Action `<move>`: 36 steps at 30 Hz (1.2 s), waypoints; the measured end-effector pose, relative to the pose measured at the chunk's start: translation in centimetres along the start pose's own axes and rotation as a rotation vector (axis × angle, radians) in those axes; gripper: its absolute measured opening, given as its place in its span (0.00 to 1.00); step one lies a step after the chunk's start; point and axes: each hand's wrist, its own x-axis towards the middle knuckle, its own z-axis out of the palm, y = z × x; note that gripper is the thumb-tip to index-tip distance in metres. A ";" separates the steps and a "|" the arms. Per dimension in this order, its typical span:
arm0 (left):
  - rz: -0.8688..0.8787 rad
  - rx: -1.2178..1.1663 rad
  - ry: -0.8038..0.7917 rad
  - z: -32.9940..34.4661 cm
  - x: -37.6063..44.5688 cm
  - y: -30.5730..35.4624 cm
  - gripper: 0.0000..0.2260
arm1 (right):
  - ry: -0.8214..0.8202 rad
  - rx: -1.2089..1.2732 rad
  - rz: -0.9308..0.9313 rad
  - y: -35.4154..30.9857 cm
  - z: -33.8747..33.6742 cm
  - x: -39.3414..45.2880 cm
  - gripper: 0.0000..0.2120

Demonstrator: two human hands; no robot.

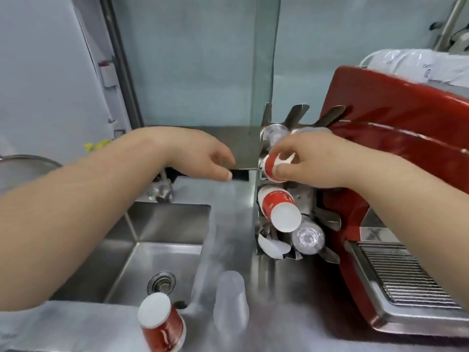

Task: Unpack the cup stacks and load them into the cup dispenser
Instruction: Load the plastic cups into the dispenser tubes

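The metal cup dispenser [308,199] stands on the counter between a glass panel and a red machine, its slots facing me. My right hand [312,161] grips a small red paper cup stack [270,166] at an upper slot. Below it a larger red-and-white cup stack [278,207] sticks out, beside a clear plastic cup stack [308,236]. A white cup bottom [272,247] shows in the lowest slot. My left hand [203,158] hovers with fingers apart left of the dispenser, holding nothing. On the near counter stand an upside-down red cup stack [161,323] and a clear cup stack [229,308].
A steel sink [157,250] with a drain lies at the left. The red machine [396,138] with its drip grille [406,275] fills the right side. A glass panel [198,59] rises behind the counter. White bagged items [416,64] lie on top of the machine.
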 end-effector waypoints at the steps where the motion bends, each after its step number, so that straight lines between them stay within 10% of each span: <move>1: 0.005 -0.034 0.011 1.5 -0.5 -0.3 0.20 | 0.034 0.073 -0.022 -0.5 1.2 -0.4 0.18; 8: 0.040 -0.226 0.106 12.6 -2.0 -1.5 0.25 | 0.292 0.345 -0.231 -3.2 11.6 -4.1 0.17; 25: -0.203 -0.676 -0.063 29.2 -1.3 2.2 0.38 | -0.249 0.605 0.097 -4.4 28.5 -7.9 0.37; 36: -0.235 -0.986 0.020 30.5 -0.5 2.7 0.24 | -0.289 0.735 0.166 -3.8 29.6 -7.5 0.38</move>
